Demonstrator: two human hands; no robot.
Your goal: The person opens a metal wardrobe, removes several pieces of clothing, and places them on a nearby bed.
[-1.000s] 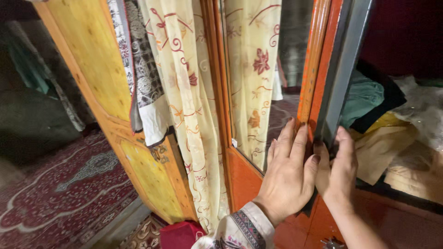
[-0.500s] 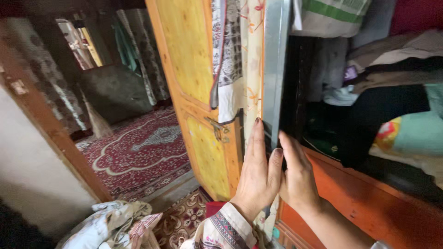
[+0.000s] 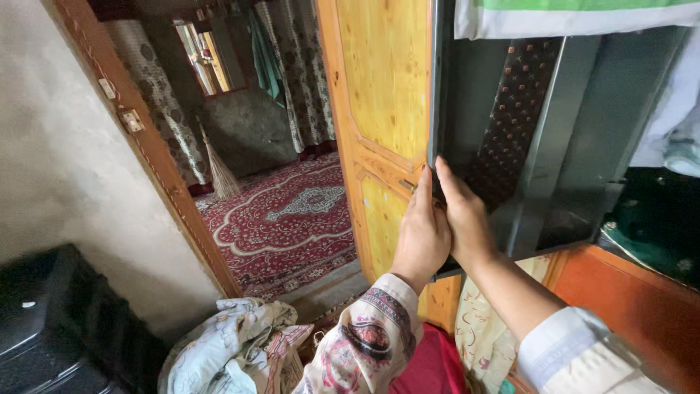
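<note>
A grey metal cupboard door (image 3: 539, 146) stands swung open, its inner face towards me. A dark patterned cloth strip (image 3: 510, 109) hangs down that face. My left hand (image 3: 421, 237) lies against the outer side of the door's free edge, fingers pointing up. My right hand (image 3: 464, 217) presses the inner side of the same edge, so the two hands clasp the edge between them. Just behind the edge stands a yellow wooden room door (image 3: 383, 87).
A red patterned carpet (image 3: 284, 219) covers the floor of the room beyond, with a broom (image 3: 219, 171) against its far wall. A black case (image 3: 51, 328) and a cloth bundle (image 3: 226, 350) lie low at left. Folded clothes (image 3: 656, 241) fill the orange cupboard (image 3: 627, 292).
The cupboard door has swung wide open to the left, carried by both hands on its edge. Its inner face now shows, and my view has turned left towards the doorway.
</note>
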